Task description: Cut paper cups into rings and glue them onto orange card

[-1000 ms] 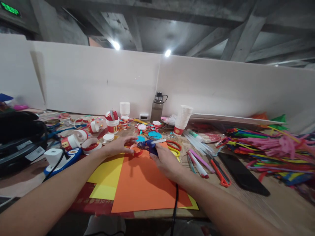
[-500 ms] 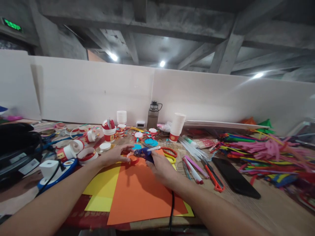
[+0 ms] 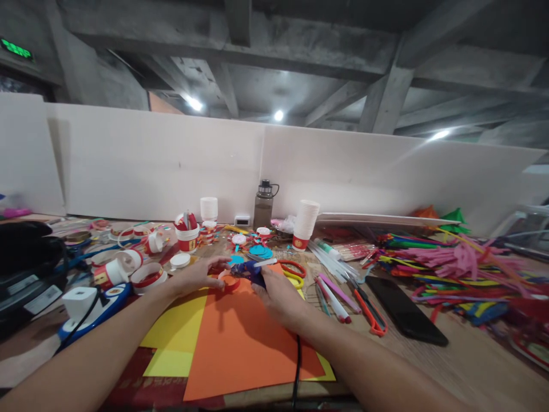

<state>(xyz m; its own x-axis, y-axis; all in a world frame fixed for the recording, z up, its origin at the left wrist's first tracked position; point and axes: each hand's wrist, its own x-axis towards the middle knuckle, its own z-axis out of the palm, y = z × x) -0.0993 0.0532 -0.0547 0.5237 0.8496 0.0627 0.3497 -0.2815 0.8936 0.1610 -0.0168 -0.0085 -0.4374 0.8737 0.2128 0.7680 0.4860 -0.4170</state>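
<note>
In my right hand (image 3: 278, 294) is a blue hot glue gun (image 3: 253, 272), a whitish glue stick jutting from its back and its nozzle toward the left. A black cord (image 3: 297, 366) runs down over the table edge. My left hand (image 3: 199, 274) has its thumb and fingers at the rim of a red paper ring (image 3: 232, 284), which looks like a slice of paper cup. The ring rests on an orange sheet (image 3: 240, 355), with yellow sheets (image 3: 174, 326) under it. Just beyond the gun lie blue paper discs (image 3: 261, 252).
Left: cut cup rings (image 3: 148, 276), a blue power strip (image 3: 96, 315) and a black bag (image 3: 26, 269). Behind: a water bottle (image 3: 263, 205) and stacked paper cups (image 3: 306, 226). Right: scissors (image 3: 292, 270), markers (image 3: 333, 300), a cutter (image 3: 369, 312), a phone (image 3: 406, 310) and pipe cleaners (image 3: 454, 263).
The view has shifted slightly, so the scene sits a little further left and lower. Both hands, the glue gun and the ring keep nearly the same places over the orange sheet.
</note>
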